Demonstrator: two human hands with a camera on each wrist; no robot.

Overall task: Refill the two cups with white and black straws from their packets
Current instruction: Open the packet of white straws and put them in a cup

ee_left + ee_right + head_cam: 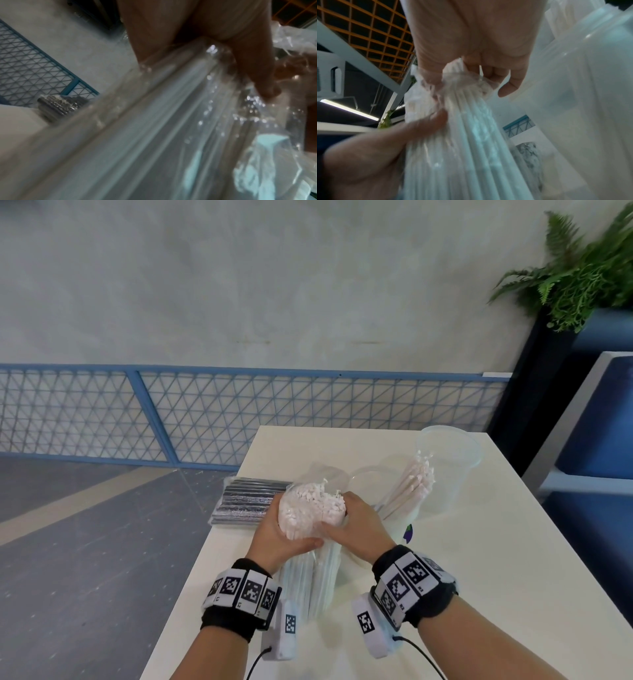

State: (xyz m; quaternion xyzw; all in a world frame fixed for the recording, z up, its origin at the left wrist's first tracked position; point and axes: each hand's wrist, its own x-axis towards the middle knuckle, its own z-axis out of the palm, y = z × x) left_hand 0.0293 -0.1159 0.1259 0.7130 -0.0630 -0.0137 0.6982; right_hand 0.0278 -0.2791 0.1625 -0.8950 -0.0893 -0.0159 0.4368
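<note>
Here the packet of white straws is held upright above the surface near the front cup, gripped by the left hand and right hand. A modest bunch is best pinched near the tops and drawn straight up, the wrapper being kept clamped.

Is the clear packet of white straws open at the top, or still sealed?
Open: the clear packet of white straws stands upright in both hands, its plastic pulled down so the paper-wrapped straw ends poke out bare.
</note>
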